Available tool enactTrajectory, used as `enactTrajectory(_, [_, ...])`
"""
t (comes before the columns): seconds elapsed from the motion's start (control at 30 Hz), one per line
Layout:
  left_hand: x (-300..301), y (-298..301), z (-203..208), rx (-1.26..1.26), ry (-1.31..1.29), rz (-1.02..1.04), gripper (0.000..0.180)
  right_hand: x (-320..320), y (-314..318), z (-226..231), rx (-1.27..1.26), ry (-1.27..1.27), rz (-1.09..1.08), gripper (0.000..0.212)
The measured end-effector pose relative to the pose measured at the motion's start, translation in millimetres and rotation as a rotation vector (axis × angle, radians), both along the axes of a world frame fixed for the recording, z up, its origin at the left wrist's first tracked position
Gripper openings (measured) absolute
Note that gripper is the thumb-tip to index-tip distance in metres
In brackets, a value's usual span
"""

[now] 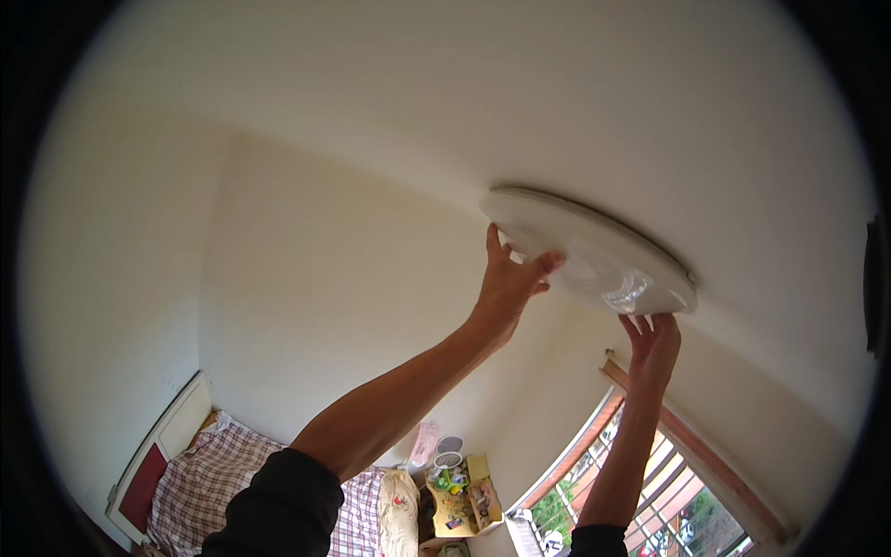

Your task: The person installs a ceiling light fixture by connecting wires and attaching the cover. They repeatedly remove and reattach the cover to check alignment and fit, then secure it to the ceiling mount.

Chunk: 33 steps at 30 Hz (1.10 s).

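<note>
A round white ceiling light cover (594,267) sits against the ceiling, tilted in my view, with a dark thin line along its upper rim. My left hand (512,286) grips its left side, thumb on the dome and fingers spread toward the edge. On the right, my right hand (653,345) holds the lower rim with its fingertips. Both arms are raised, with dark sleeves pushed back. The fitting behind the cover is hidden.
Far below on the left stands a bed (227,459) with a checked cover and a headboard (153,469). A small table (452,515) cluttered with items is beside it. A barred window (664,483) with a wooden frame lies at lower right.
</note>
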State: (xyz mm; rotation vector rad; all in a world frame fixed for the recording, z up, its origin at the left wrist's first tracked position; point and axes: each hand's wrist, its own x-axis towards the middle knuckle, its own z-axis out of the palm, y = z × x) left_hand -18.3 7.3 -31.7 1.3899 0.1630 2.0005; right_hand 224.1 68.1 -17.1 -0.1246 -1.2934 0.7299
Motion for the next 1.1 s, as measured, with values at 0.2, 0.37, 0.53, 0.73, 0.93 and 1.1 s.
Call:
enactTrajectory(0.2, [6, 5, -4, 0.035, 0.002, 0.034, 0.13, -7, -46, -4, 0.035, 0.032, -0.004, 0.103])
enactTrajectory(0.37, [11, -2, -2, 0.018, 0.051, 0.124, 0.133, -17, -53, 11, -0.047, 0.048, 0.005, 0.103])
enactTrajectory(0.53, [24, -12, -1, 0.003, 0.009, 0.191, 0.136, -18, -34, 25, -0.165, 0.172, -0.019, 0.085])
enactTrajectory(0.73, [49, -19, -1, 0.054, -0.035, 0.315, 0.138, -11, -9, 36, -0.253, 0.212, 0.119, 0.077])
enactTrajectory(0.93, [67, -22, -2, -0.004, -0.014, 0.497, 0.135, -6, 4, 42, -0.343, 0.257, 0.189, 0.071])
enactTrajectory(1.1, [52, -21, -9, 0.017, -0.023, 0.417, 0.128, -9, 2, 35, -0.273, 0.211, 0.243, 0.083])
